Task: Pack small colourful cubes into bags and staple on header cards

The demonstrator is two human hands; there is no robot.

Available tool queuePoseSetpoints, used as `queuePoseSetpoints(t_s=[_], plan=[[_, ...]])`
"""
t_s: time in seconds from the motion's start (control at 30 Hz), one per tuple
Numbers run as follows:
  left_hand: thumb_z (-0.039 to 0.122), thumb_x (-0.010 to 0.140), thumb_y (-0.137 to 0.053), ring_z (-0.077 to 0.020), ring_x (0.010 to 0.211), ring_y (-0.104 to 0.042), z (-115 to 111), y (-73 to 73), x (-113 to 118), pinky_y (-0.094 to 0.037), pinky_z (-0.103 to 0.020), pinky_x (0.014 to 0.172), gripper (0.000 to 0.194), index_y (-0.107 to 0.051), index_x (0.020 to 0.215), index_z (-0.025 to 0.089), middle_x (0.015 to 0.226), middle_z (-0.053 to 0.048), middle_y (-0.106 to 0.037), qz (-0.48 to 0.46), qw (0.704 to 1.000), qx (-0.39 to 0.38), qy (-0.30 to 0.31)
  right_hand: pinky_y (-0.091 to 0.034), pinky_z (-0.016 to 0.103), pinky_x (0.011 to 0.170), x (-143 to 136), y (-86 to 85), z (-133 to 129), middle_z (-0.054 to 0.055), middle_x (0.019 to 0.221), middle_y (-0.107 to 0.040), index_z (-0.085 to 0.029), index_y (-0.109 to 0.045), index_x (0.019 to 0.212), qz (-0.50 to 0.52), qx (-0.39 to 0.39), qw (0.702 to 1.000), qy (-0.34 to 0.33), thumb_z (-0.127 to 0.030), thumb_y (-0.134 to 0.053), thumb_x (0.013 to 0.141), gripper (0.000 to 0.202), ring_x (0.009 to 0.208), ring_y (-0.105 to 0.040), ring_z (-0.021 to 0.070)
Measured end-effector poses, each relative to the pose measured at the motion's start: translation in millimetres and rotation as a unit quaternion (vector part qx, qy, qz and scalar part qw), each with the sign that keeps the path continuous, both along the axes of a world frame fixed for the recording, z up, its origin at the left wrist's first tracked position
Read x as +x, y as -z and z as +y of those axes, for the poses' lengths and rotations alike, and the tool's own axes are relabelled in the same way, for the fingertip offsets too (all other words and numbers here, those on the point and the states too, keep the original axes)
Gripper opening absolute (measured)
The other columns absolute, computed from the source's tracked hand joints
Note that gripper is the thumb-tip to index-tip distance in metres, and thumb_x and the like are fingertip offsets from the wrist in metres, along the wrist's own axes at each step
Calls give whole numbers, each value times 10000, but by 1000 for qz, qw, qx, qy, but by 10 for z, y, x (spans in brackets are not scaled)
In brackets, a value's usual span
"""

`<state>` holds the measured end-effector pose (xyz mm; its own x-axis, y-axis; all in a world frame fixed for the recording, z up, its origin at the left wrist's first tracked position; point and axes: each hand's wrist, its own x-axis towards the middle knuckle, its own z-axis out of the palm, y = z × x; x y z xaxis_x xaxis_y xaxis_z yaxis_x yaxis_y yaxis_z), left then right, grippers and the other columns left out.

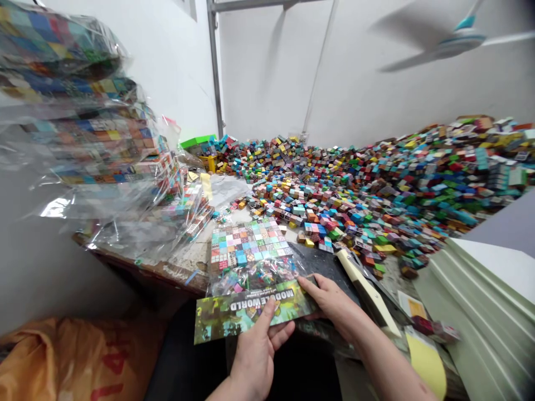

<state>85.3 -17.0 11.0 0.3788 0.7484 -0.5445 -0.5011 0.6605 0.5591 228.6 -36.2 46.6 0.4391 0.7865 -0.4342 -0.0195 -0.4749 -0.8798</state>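
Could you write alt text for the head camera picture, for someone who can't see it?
Two bare hands, the left hand and right hand, hold a printed header card at the open end of a clear bag of small coloured cubes on a worn table. Behind it a huge loose pile of cubes spreads to the white wall, with filled bags stacked at left.

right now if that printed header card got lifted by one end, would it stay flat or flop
The header card would probably sag a little: it looks thin and long. Both hands, left and right, grip it. Its glossy print may be slippery.
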Motion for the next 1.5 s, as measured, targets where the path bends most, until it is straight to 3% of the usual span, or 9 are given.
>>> queuePoseSetpoints(t_s=[0.3, 0.7, 0.83, 0.93, 1.0, 1.1, 1.3, 1.4, 1.5], plan=[[226, 688, -691, -251, 844, -645, 23, -7, -13, -577, -360, 672, 394, -534, 1031, 112, 1048, -144, -626, -8, 1000, 8, -9, -517, 259, 458, 3, -5, 16, 22, 766, -560, -208, -476, 708, -32, -3, 999, -18, -525, -531, 722, 322, 745, -551, 192], [180, 740, -626, -247, 854, -640, 12, 13, -3, -564, -403, 717, 298, -530, 1013, 107, 1061, -143, -615, 36, 999, 19, -18, -444, 243, 359, -14, 88, 17, -20, 595, -509, -203, -484, 689, -159, -10, 986, -41, -510, -443, 760, 318, 495, -537, 147], [181, 741, -625, -246, 864, -637, 21, 15, 6, -564, -403, 722, 306, -531, 1024, 112, 1088, -137, -604, 44, 999, 26, -17, -494, 322, 653, 250, -53, -166, 48, 865, -593, -206, -519, 925, -320, -15, 947, -10, -535, -407, 766, 382, 750, -588, 205], [177, 741, -626, -243, 850, -640, 30, 22, 13, -565, -406, 720, 323, -520, 1038, 111, 1079, -138, -606, 46, 999, 17, -17, -293, 444, 954, 594, -155, -383, 174, 1153, -485, -135, -492, 1057, -447, -63, 891, 44, -543, -483, 692, 548, 1117, -405, 330], [167, 741, -625, -237, 834, -644, 35, 26, 17, -568, -408, 712, 319, -515, 1036, 115, 1071, -133, -608, 46, 999, 15, -23, -198, 544, 964, 794, -138, -514, 232, 1220, -419, -101, -502, 1067, -495, -118, 858, 66, -604, -537, 603, 685, 1174, -296, 421], [156, 740, -624, -226, 812, -649, 42, 26, 21, -572, -408, 704, 311, -510, 1028, 124, 1064, -120, -609, 47, 998, 15, -28, -250, 569, 910, 976, -4, -629, 226, 1187, -468, -107, -516, 1086, -516, -170, 838, 51, -652, -553, 546, 768, 1127, -357, 440], [161, 735, -629, -233, 826, -647, 41, 6, 17, -572, -407, 715, 320, -508, 1029, 119, 1061, -121, -611, 51, 998, 19, -25, -395, 440, 797, 1138, 118, -568, 166, 930, -611, -125, -603, 876, -486, -175, 856, 2, -504, -595, 581, 480, 939, -532, 354], [166, 729, -636, -235, 824, -649, 31, -5, 17, -571, -403, 722, 310, -524, 1011, 105, 1052, -129, -616, 54, 998, 17, -25, -429, 382, 763, 1157, -9, -528, 141, 857, -633, -137, -620, 785, -451, -156, 879, 0, -403, -600, 592, 328, 864, -575, 311], [177, 723, -645, -240, 832, -647, 28, -16, 19, -568, -402, 731, 319, -534, 1010, 94, 1050, -136, -617, 48, 999, 13, -21, -421, 373, 831, 1041, -225, -623, 154, 1031, -613, -146, -625, 891, -419, -136, 897, 30, -433, -597, 607, 406, 1003, -534, 316]])
